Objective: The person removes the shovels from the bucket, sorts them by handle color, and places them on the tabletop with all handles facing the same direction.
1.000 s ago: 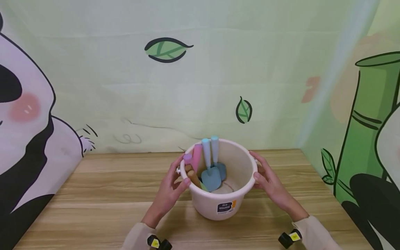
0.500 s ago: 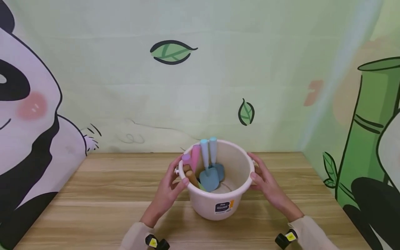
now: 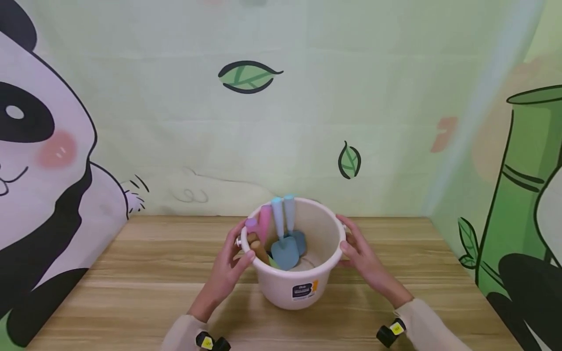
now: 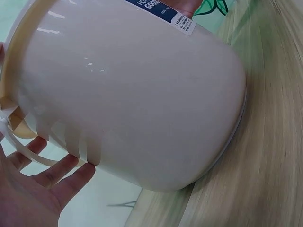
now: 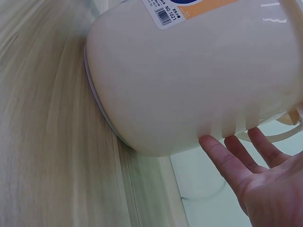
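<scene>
A cream plastic bucket [image 3: 291,292] stands upright on the table, a label on its front. Inside, a blue toy shovel [image 3: 285,253] leans with a second blue shovel [image 3: 299,241] behind it. Against the left inner wall are a pink handle [image 3: 265,222], a purple-ended handle [image 3: 252,224] and brown handles [image 3: 260,251]; their lower ends are partly hidden. My left hand [image 3: 221,273] holds the bucket's left side, thumb at the rim and fingertips on the outer wall. On the opposite side my right hand [image 3: 366,263] holds it likewise. The carrying handle [image 4: 35,156] hangs behind.
The wood-grain table [image 3: 153,273] runs back to a green printed backdrop [image 3: 175,97] with a panda and bamboo. The bucket is near the middle of the table, with bare wood on both sides.
The bucket has shifted left across the table with both hands on it and the tools inside. The head view has turned slightly, so the backdrop appears further right.
</scene>
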`<act>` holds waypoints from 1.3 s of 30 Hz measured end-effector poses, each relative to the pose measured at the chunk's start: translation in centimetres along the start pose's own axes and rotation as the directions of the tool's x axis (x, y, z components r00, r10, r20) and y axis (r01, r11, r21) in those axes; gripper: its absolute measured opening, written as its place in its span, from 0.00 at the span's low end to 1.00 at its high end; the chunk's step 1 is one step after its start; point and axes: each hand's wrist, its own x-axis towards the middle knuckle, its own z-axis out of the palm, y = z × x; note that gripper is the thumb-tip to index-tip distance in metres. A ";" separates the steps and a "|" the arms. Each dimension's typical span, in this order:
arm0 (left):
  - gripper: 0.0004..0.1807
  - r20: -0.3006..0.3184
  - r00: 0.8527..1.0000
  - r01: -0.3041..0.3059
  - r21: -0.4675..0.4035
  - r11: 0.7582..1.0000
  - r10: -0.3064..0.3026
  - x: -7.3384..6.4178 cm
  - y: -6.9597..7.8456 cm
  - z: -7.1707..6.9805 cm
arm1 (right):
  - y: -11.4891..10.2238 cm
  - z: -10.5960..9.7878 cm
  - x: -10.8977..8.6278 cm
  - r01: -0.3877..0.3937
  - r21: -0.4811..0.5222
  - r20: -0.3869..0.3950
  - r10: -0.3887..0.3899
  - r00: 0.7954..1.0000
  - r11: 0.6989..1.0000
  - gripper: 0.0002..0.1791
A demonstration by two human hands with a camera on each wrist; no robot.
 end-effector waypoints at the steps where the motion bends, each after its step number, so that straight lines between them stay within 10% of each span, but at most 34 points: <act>1: 0.36 -0.003 1.000 -0.002 0.004 1.000 0.002 0.0 0.0 -0.1 | 0.1 0.1 0.1 0.002 0.007 0.004 -0.002 1.000 1.000 0.34; 39: 0.38 -0.162 0.983 0.109 0.125 0.986 -0.088 -4.4 1.1 -8.9 | 0.1 9.7 6.5 -0.030 0.120 0.121 0.015 0.992 0.992 0.36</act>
